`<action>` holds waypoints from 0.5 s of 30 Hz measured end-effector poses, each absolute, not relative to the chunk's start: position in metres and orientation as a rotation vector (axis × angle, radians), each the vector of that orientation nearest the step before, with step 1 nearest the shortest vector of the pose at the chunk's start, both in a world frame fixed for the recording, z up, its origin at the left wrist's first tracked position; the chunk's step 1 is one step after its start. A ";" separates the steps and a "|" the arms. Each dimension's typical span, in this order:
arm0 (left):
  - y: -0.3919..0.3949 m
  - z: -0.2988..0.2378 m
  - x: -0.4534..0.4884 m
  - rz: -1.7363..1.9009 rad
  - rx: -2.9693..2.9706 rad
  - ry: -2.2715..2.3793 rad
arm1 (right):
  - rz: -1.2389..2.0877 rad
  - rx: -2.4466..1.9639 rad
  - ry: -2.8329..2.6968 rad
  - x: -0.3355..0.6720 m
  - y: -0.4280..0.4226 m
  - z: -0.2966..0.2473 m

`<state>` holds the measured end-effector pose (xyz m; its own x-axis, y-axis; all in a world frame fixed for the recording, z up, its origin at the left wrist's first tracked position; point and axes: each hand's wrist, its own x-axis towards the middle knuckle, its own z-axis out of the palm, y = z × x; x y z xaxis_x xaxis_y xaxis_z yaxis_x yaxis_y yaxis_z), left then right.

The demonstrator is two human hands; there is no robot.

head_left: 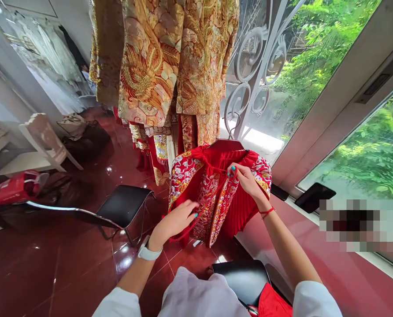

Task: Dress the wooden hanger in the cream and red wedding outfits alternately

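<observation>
A red pleated skirt (213, 202) with gold and silver embroidery hangs in front of me. Its gathered waist is at the top of a dark hanger (228, 141), whose hook points up. Near the waist, to the right of the middle panel, my right hand (246, 179) pinches the fabric between thumb and fingers. My left hand (176, 222) is lower, at the left side of the skirt, with its fingers stretched out and touching or almost touching the cloth. Whether any fabric lies between the left thumb and fingers is hard to see.
Gold embroidered jackets (150, 66) hang behind the skirt. A black chair (125, 204) stands to the left on the red tiled floor. Close to my body is another black seat (242, 279) with red cloth (272, 304). A phone (315, 197) leans by the window at right.
</observation>
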<state>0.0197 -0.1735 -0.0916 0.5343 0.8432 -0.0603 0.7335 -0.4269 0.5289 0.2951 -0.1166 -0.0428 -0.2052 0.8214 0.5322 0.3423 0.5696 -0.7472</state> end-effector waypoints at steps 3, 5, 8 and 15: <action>-0.143 -0.042 0.059 0.849 2.349 0.995 | 0.574 -0.957 -1.851 0.295 -0.117 -0.041; -0.113 -0.018 0.088 0.950 2.310 0.857 | 0.529 -0.952 -1.899 0.297 -0.118 -0.039; -0.070 0.002 0.120 0.662 2.261 0.737 | 0.359 -0.947 -2.006 0.300 -0.121 -0.035; -0.051 0.008 0.135 0.576 2.012 0.701 | 0.012 -1.041 -2.137 0.303 -0.134 -0.032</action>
<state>0.1346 -0.0506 0.0078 0.7307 0.6713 0.1243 0.2514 -0.4339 0.8652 0.3031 -0.1344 -0.0316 -0.3917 0.6811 0.6186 0.6742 0.6700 -0.3108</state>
